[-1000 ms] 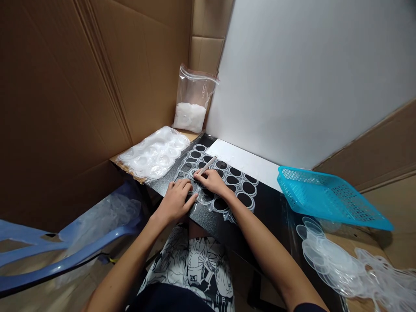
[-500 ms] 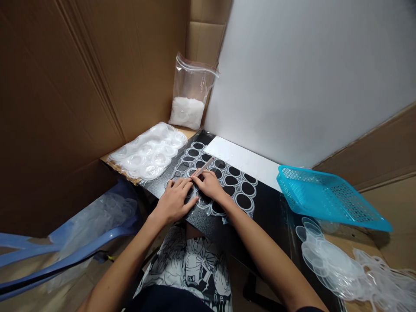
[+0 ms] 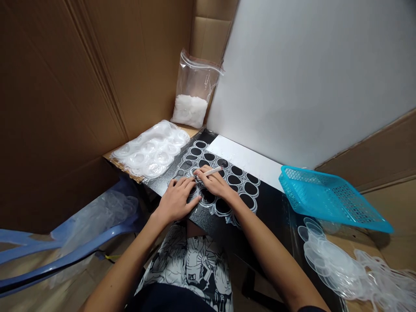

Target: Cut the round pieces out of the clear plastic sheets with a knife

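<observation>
On the black tabletop lies a clear plastic sheet (image 3: 234, 189) with rows of round, white-edged openings showing black beneath. My left hand (image 3: 177, 197) rests flat on its near left part, fingers spread and thumb pointing right. Just beyond it my right hand (image 3: 212, 182) is closed around a slim, pale, pen-like tool (image 3: 214, 170). The back end of this tool points up and to the right; its working tip is hidden by my fingers, so I cannot tell its exact kind.
Clear moulded sheets (image 3: 152, 149) are stacked on cardboard at the left. Behind stands a zip bag (image 3: 191, 106) of white material. A blue basket (image 3: 331, 197) sits at the right, near loose clear discs (image 3: 331, 255) and plastic offcuts (image 3: 390, 277). Cardboard and white panels wall the table.
The tool's back end has swung right and lower, with my right hand turned along with it. My left hand stays on the sheet. The whole view has shifted slightly.
</observation>
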Tool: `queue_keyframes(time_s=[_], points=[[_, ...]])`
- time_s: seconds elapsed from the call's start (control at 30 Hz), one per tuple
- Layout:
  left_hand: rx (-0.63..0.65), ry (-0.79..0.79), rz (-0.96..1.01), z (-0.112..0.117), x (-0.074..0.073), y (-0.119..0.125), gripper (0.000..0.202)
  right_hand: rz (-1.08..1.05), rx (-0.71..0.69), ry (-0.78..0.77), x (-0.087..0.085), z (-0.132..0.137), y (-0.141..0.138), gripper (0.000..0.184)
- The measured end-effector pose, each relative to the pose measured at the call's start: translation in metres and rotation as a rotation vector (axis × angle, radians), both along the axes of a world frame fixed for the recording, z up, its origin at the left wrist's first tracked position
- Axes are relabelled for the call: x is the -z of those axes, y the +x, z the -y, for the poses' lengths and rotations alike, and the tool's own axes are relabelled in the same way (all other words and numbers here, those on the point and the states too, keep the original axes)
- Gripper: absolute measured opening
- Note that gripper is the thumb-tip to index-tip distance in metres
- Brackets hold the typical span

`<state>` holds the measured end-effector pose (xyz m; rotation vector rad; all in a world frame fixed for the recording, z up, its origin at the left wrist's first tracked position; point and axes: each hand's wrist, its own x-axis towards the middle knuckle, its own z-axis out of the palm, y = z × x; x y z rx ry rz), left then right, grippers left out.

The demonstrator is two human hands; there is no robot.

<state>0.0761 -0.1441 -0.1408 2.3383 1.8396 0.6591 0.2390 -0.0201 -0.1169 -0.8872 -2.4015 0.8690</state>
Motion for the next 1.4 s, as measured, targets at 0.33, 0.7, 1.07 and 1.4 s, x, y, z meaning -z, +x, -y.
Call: queue_keyframes(time_s=[0.33, 0.7, 1.07, 1.4], points=[[-0.006, -0.021, -0.015, -0.002, 0.000, 0.000, 0.036, -0.039, 0.083, 0.018, 0.003, 0.001, 0.005, 0.018], [-0.021, -0.021, -0.013, -0.002, 0.003, 0.001, 0.046, 0.203, -0.007, 0.449, 0.009, 0.013, -0.001, 0.032], [-0.027, -0.018, -0.027, 0.001, 0.001, 0.002, 0.033, 0.316, 0.082, 0.618, 0.007, -0.012, 0.001, 0.026], [-0.056, -0.012, 0.031, 0.010, -0.001, -0.002, 0.040, 0.108, 0.359, 0.547, -0.046, -0.076, 0.036, 0.041]])
